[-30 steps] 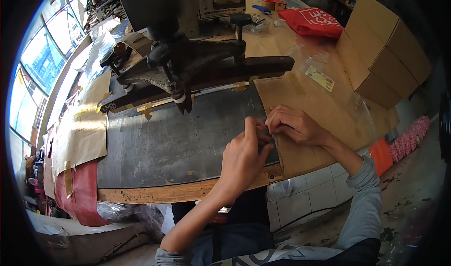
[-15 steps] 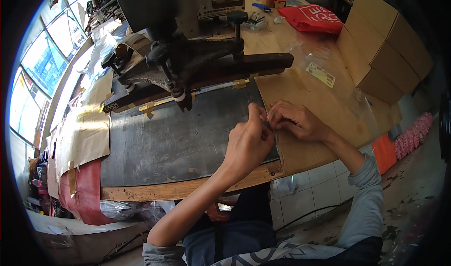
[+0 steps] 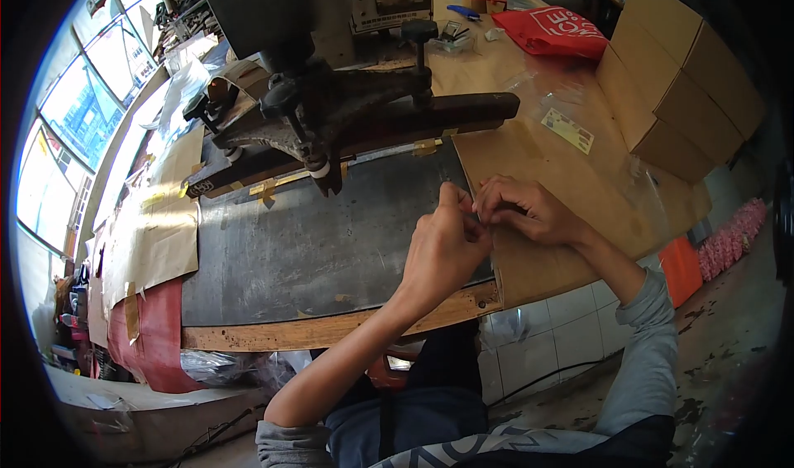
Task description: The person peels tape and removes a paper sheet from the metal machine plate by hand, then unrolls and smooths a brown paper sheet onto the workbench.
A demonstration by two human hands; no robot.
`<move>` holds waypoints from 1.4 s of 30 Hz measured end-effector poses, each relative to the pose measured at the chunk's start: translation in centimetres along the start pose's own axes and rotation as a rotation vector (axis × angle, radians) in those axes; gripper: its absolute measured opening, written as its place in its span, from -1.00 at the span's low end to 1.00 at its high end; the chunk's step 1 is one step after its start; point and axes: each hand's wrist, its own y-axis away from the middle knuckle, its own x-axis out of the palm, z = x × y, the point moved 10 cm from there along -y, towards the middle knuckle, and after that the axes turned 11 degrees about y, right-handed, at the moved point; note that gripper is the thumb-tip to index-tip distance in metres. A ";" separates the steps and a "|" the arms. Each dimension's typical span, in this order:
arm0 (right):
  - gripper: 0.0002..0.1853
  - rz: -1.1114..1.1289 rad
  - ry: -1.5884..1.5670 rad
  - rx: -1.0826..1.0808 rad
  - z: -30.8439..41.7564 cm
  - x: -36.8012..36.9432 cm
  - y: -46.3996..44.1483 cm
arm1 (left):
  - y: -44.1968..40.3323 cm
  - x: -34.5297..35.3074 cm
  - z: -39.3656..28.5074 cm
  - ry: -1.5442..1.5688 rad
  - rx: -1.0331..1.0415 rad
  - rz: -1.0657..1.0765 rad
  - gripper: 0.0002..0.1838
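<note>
My left hand (image 3: 447,245) is closed, thumb and fingers drawn together, over the right end of the dark grey plate (image 3: 331,236). Close against it, my right hand (image 3: 529,210) has its fingers bent in a pinch above the left edge of the brown board (image 3: 546,278). The fingertips of both hands nearly meet. Whatever lies between them is too small or too hidden to make out. Behind the hands, a dark metal clamp frame with a long bar (image 3: 463,114) spans the back of the plate.
A machine (image 3: 389,1) stands at the back. Beyond the board are a red bag (image 3: 554,31), a blue tool (image 3: 463,11), a yellow label (image 3: 567,131) and a cardboard box (image 3: 678,88). Brown paper (image 3: 157,228) and red cloth (image 3: 153,336) lie left. A person's hand shows at the top.
My left hand has shifted slightly up and right since a second ago, its fingers curling more. My right hand stays close beside it, with small finger movements. The view has shifted a little.
</note>
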 end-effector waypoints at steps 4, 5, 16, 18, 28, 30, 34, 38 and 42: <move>-0.94 -0.001 -0.023 0.008 -0.3 0.0 0.1 | -0.2 0.0 0.3 0.021 -0.033 0.015 -0.63; -0.94 0.003 -0.033 0.018 -0.4 0.0 0.1 | -0.2 0.0 0.3 0.027 -0.042 0.016 -0.63; -0.96 -0.175 -0.483 0.141 -2.5 -1.9 1.9 | -2.1 0.4 -4.8 0.066 0.137 0.058 -0.69; -0.97 -0.175 -0.485 0.114 -2.0 -2.2 1.6 | -1.9 0.0 -4.9 0.076 0.083 0.115 -0.69; -0.79 -0.214 -0.415 0.084 -1.7 -2.9 1.2 | 2.8 -1.4 -2.6 -0.258 0.222 0.218 -0.72; -0.69 -0.209 -0.399 0.164 -1.4 -2.8 1.3 | 4.4 0.3 -2.2 -0.144 0.242 0.256 -0.72; -0.59 -0.286 -0.282 0.156 0.0 -3.8 1.7 | 6.4 1.7 -1.8 0.232 0.175 0.248 -0.66; -0.49 -0.262 0.190 0.113 5.0 -3.2 4.9 | 7.5 2.2 0.0 0.532 -0.042 0.253 -0.59; -0.38 -0.273 0.859 0.074 10.0 2.4 8.0 | 7.5 2.4 0.4 0.832 -0.200 0.232 -0.51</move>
